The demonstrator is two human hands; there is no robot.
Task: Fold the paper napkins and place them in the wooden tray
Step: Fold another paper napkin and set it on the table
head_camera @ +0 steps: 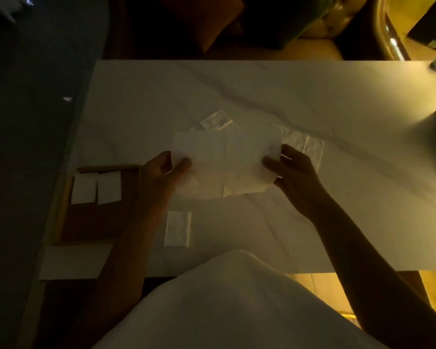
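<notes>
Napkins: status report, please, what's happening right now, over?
Both hands busy: left hand and right hand pinch the open napkin, one side each. Two folded napkins in wooden tray. Nothing in the way.

- Left hand (165,172) reaches in from the lower left, thumb on top and fingers curled behind, pinching the napkin (224,157) at its left edge.
- Right hand (293,172) mirrors it (forearm bare), thumb pinching the right edge.

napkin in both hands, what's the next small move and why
Probably bring the right hand across to the left hand, folding the napkin in half: it is open, pinched at both side edges, while those in the wooden tray are already folded narrow.
</notes>
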